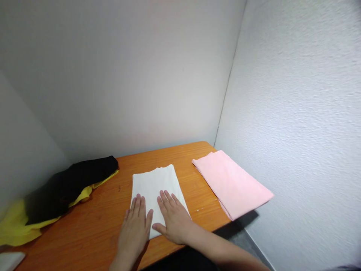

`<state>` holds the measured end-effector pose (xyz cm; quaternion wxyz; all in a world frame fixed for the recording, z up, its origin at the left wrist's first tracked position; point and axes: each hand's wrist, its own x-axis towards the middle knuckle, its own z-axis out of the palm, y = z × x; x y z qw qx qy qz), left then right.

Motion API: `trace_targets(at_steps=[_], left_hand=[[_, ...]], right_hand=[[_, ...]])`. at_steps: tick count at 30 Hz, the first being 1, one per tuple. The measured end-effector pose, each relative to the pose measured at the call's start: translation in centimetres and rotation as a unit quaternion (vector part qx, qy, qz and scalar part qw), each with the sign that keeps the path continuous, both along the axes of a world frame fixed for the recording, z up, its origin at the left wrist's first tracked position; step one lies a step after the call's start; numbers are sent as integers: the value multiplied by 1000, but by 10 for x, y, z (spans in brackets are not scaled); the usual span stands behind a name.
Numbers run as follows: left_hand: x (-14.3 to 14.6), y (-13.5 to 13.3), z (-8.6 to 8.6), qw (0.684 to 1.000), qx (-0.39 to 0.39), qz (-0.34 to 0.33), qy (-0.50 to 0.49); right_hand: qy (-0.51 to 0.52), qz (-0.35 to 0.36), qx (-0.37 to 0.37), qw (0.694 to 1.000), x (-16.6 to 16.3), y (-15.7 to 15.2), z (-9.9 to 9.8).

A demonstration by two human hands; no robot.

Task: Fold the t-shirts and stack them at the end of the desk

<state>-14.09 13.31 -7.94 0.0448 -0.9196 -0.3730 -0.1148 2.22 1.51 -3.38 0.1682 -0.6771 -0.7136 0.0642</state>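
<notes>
A folded white cloth (155,182) lies flat in the middle of the orange wooden table (96,226). My left hand (134,226) rests palm down on the cloth's near left corner, fingers together and stretched out. Beside it, my right hand (175,218) presses flat on the cloth's near right part, fingers slightly spread. Neither hand grips anything; both lie on top of the fabric.
A folded pink cloth (231,184) lies at the table's right side, overhanging the front edge. A black garment (70,184) sits on a yellow one (17,226) at the left. White walls close in behind and on the right. Something white (9,260) shows at the bottom left.
</notes>
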Motion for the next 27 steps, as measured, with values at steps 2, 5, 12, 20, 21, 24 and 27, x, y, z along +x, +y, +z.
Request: trace_targets(at_steps=[2, 5, 12, 20, 21, 24, 27], left_hand=[[0, 2, 0, 1000, -4, 7, -3], [2, 0, 4, 999, -24, 18, 13], [-6, -39, 20, 998, -44, 47, 24], [-18, -26, 57, 992, -54, 100, -57], [-17, -14, 57, 990, -37, 117, -64], [-12, 22, 43, 984, -84, 149, -50], [-8, 47, 17, 978, -154, 134, -33]], right_hand=[[4, 0, 1, 1000, -1, -1, 4], [13, -3, 8, 1000, -2, -1, 4], [42, 10, 36, 998, 3, -29, -4], [50, -304, 126, 943, 34, -95, -12], [47, -333, 126, 933, 38, -99, -13], [50, -363, 102, 925, 40, -109, -13], [65, -369, 69, 925, 36, -110, -11]])
